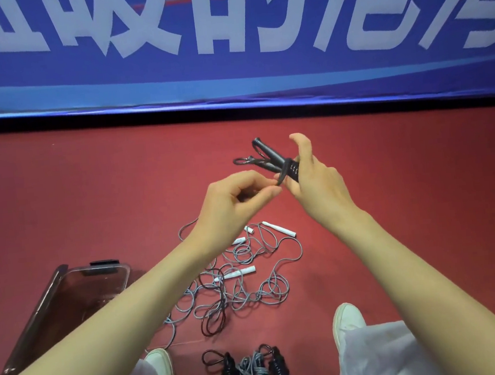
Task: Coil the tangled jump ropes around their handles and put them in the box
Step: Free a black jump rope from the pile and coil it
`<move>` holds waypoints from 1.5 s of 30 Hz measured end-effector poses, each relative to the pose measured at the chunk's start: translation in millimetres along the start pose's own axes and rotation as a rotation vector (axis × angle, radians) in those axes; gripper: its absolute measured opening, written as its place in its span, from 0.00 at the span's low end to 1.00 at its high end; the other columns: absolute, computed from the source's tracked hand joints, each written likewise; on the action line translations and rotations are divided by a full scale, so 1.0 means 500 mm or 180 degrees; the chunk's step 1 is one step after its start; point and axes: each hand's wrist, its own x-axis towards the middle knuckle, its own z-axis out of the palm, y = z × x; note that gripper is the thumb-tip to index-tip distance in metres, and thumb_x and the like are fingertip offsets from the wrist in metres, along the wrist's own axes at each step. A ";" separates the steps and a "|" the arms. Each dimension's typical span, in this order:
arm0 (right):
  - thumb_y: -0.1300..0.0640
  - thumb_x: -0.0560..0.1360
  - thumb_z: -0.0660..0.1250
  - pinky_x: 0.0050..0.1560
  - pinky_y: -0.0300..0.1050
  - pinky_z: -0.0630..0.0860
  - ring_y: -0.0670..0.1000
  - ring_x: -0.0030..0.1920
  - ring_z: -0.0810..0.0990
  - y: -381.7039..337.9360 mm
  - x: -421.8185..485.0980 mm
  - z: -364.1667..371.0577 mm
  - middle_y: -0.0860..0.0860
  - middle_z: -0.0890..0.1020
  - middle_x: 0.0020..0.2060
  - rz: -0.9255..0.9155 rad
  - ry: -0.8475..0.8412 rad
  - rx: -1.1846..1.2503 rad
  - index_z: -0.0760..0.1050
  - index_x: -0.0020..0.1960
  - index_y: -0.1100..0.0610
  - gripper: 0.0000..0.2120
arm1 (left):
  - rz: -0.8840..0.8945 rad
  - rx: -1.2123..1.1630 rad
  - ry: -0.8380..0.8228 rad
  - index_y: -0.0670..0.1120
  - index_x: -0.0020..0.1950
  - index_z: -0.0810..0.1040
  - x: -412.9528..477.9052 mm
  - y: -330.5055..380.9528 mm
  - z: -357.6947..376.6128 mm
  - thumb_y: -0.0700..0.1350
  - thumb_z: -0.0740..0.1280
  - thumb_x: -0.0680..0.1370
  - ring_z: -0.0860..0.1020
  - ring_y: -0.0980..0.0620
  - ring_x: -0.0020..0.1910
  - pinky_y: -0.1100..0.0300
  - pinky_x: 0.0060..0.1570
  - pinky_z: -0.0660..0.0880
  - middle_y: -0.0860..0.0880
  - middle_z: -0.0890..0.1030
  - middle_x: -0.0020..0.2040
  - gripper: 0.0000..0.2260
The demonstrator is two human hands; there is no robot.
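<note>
My right hand (312, 181) grips a pair of black jump-rope handles (270, 156) held up over the red floor, with black rope looped around them. My left hand (235, 197) pinches the black rope's end right beside the handles. On the floor below lies a tangle of grey rope (249, 278) with white handles (279, 229) and a dark rope (215, 308) mixed in. Several coiled ropes (252, 374), black and grey, lie between my feet. A clear plastic box (55, 311) stands at the lower left, partly hidden by my left forearm.
A blue banner (226, 38) with white characters runs along the far edge of the red floor (89, 187). My white shoes (346, 320) and light trouser legs frame the coiled ropes at the bottom.
</note>
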 end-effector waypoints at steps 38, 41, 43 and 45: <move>0.56 0.75 0.68 0.22 0.34 0.60 0.44 0.24 0.65 -0.051 -0.034 -0.059 0.49 0.79 0.34 -0.0179 -0.2148 0.3332 0.65 0.56 0.53 0.14 | -0.0640 0.0151 -0.0875 0.46 0.43 0.82 0.065 -0.029 -0.135 0.35 0.71 0.74 0.74 0.58 0.33 0.67 0.36 0.70 0.53 0.80 0.33 0.06; 0.54 0.76 0.69 0.32 0.44 0.71 0.51 0.30 0.72 -0.057 -0.052 -0.041 0.48 0.83 0.37 -0.0468 -0.2570 0.1873 0.62 0.56 0.51 0.17 | -0.0706 0.0314 -0.1230 0.44 0.43 0.83 0.061 -0.018 -0.114 0.38 0.72 0.73 0.68 0.61 0.27 0.70 0.30 0.63 0.58 0.76 0.27 0.02; 0.49 0.76 0.67 0.42 0.52 0.73 0.57 0.37 0.78 -0.044 -0.050 -0.019 0.51 0.83 0.39 -0.0510 -0.2141 0.0796 0.57 0.56 0.50 0.19 | -0.0716 0.0399 -0.1029 0.45 0.43 0.84 0.059 -0.019 -0.109 0.41 0.75 0.72 0.72 0.64 0.30 0.71 0.34 0.67 0.57 0.80 0.31 0.02; 0.46 0.77 0.64 0.42 0.52 0.73 0.61 0.42 0.80 -0.033 -0.040 -0.008 0.54 0.82 0.42 -0.0394 -0.1419 0.0145 0.56 0.59 0.51 0.20 | -0.0692 0.0329 -0.0745 0.46 0.42 0.85 0.055 -0.022 -0.094 0.44 0.76 0.71 0.74 0.60 0.33 0.69 0.36 0.68 0.51 0.83 0.34 0.03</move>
